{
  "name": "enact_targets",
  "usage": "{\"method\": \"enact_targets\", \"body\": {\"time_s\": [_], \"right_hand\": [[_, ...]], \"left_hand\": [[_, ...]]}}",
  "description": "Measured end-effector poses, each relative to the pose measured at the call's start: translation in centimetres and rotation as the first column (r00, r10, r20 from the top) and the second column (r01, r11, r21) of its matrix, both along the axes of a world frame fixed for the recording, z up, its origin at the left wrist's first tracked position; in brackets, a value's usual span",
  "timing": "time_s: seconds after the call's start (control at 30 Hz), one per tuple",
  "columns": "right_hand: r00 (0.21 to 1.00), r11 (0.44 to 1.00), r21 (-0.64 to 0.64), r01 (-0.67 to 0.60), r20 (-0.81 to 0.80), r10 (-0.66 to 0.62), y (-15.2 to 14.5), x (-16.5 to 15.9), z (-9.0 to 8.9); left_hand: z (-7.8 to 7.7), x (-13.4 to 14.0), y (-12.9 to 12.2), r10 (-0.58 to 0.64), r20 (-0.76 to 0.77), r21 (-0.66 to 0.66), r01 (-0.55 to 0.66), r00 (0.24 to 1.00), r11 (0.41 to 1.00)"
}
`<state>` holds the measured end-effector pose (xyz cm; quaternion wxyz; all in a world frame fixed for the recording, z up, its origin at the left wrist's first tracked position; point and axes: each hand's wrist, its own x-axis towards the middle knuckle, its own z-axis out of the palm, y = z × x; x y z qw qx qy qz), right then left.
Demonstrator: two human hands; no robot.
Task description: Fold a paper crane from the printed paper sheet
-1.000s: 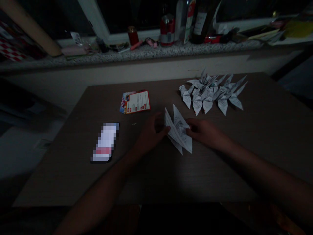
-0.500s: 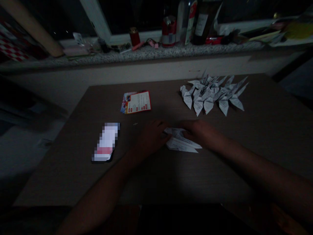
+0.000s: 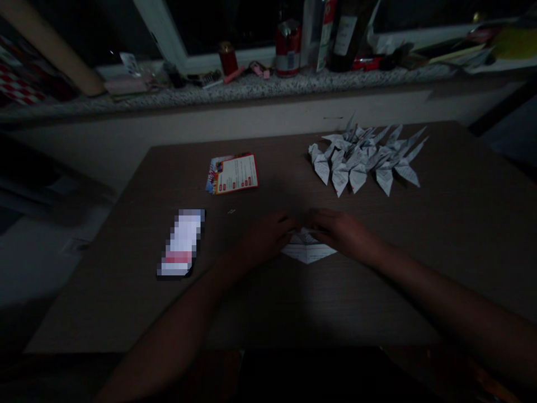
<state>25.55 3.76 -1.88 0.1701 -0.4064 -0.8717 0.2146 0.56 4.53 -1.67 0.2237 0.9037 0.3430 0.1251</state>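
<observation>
Currently, both of my hands are on one piece of folded paper (image 3: 308, 253), which lies low over the table (image 3: 356, 313) directly under my fingers. The paper is white with printed lines, spread wide to either side, and one blunt point of it shows on my side of the fingers. My left hand (image 3: 271, 234) is at the paper's left end, fingers bent and tips against its far edge. My right hand (image 3: 344, 230) is at the right end, fingers likewise bent over the far edge and covering that corner. The fingertips of the two hands are near each other, with a narrow gap between. The light is poor and the thumbs are largely hidden; I cannot tell whether either hand pinches the paper or only presses it.

Beyond my right fingers stands a close group of paper birds (image 3: 361, 162), folded from similar printed paper, wings and points upward. Beyond my left fingers, and to their left, lie overlapping printed cards (image 3: 238, 173), the top one red-edged. Well to the left of my left fingers lies a phone (image 3: 181, 243), screen lit, its content blurred into blocks. Far ahead of my fingers, a speckled sill (image 3: 247, 92) bears a red can (image 3: 288, 53), a dark bottle (image 3: 344, 39) with a pale label, and a small red jar (image 3: 228, 59).
</observation>
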Motion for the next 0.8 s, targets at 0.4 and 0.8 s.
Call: {"method": "enact_targets", "body": {"time_s": [0.4, 0.8], "right_hand": [[0.993, 0.999, -0.029, -0.042, -0.112, 0.038, -0.5, 0.1, 0.5], [0.990, 0.996, -0.086, -0.027, -0.141, 0.015, -1.2, 0.3, 0.4]], "left_hand": [[0.4, -0.2, 0.1, -0.034, 0.003, -0.003, 0.034, 0.999, 0.999], [0.2, 0.0, -0.4, -0.003, 0.040, -0.007, 0.003, 0.999, 1.000]]}}
